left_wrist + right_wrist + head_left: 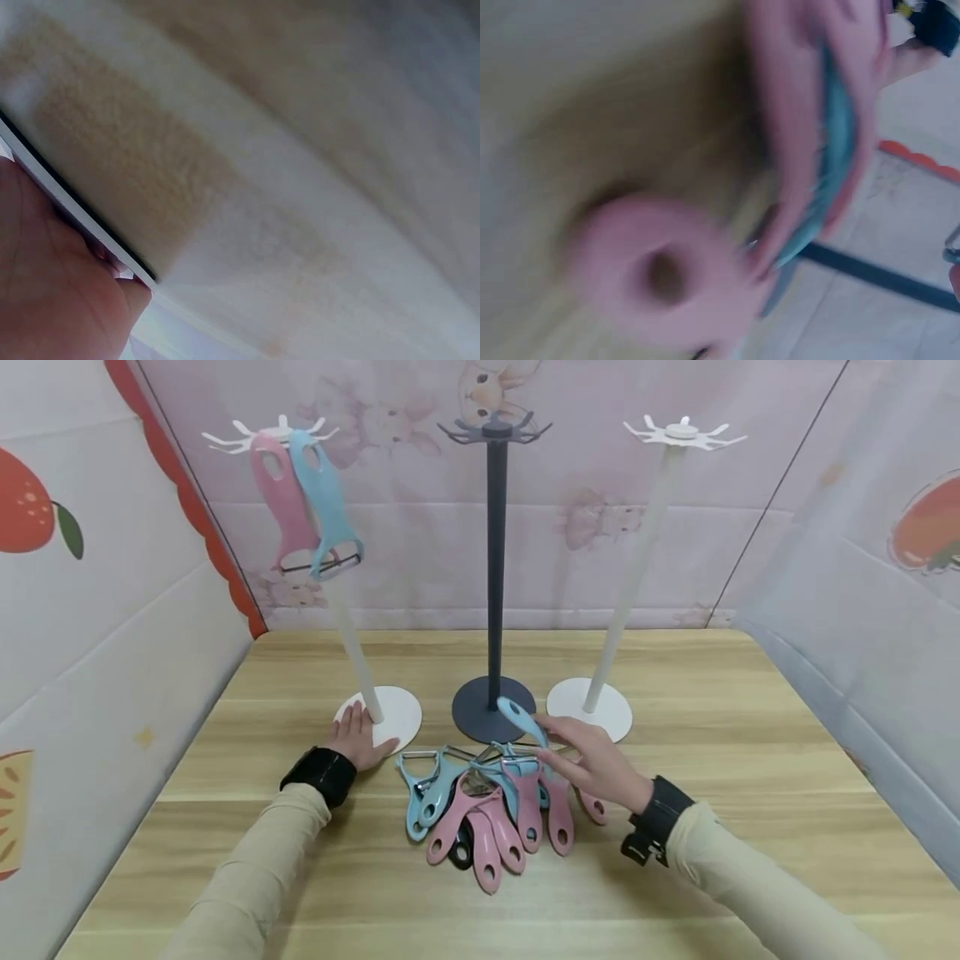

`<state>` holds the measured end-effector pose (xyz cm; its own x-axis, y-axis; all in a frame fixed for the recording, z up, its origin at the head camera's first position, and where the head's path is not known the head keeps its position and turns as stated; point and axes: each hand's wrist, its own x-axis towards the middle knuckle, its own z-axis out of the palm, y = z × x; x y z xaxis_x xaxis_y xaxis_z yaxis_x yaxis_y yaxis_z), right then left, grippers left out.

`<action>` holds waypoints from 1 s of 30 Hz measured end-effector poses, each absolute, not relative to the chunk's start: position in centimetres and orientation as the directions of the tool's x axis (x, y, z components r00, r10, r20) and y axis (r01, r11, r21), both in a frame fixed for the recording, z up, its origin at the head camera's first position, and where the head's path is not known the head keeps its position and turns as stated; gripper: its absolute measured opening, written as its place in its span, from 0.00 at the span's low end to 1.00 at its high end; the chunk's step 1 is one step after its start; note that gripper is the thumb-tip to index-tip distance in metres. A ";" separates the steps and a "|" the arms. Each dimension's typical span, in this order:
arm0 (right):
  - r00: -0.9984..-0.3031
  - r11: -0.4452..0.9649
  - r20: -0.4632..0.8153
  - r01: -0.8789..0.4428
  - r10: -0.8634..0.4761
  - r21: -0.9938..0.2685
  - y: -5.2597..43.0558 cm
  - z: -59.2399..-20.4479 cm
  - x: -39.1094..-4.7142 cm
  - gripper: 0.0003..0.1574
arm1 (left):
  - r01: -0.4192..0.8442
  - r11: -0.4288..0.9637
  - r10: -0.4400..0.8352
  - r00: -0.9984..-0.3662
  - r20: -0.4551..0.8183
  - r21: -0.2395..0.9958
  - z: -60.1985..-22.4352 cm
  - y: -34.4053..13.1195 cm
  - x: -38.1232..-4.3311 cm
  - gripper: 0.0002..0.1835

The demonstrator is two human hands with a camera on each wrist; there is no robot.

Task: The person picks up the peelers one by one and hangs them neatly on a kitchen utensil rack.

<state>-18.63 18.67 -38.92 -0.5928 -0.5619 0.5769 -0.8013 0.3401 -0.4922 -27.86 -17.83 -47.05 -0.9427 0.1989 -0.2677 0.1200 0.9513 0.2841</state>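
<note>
peeler (529,727) pinched in right grip (592,760), clear only in head view; left grip (357,742) spread on base (403,714)

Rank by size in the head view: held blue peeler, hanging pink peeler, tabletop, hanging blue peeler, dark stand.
1. Tabletop
2. Dark stand
3. Hanging pink peeler, hanging blue peeler: too alike to rank
4. Held blue peeler, partly hidden
</note>
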 end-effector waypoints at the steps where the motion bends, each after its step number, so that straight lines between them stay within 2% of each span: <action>1: -0.584 0.305 0.606 -0.807 -0.541 -0.506 18.0 -38.7 -19.0 0.27 | 0.117 0.950 0.196 -0.945 -0.262 0.288 -47.1 -17.9 -27.8 0.48; 7: -0.521 0.217 0.739 -0.853 -0.428 -0.475 14.4 -36.6 -21.0 0.24 | 0.116 0.947 0.195 -0.948 -0.252 0.299 -47.3 -18.2 -27.8 0.47; 12: -0.499 0.190 0.774 -0.866 -0.390 -0.463 11.8 -34.4 -22.5 0.29 | 0.114 0.946 0.198 -0.945 -0.261 0.304 -47.1 -18.1 -27.6 0.46; 18: -0.484 0.131 0.802 -0.873 -0.351 -0.469 8.8 -30.4 -24.8 0.19 | 0.121 0.943 0.205 -0.946 -0.252 0.311 -47.0 -18.0 -27.6 0.46; 25: -0.534 0.178 0.789 -0.846 -0.303 -0.503 5.2 -25.8 -27.2 0.19 | 0.115 0.945 0.197 -0.947 -0.253 0.305 -47.4 -18.2 -27.7 0.46; 30: -0.622 0.263 0.731 -0.783 -0.282 -0.564 3.2 -23.2 -28.6 0.20 | 0.123 0.947 0.202 -0.946 -0.252 0.298 -47.3 -18.2 -27.7 0.46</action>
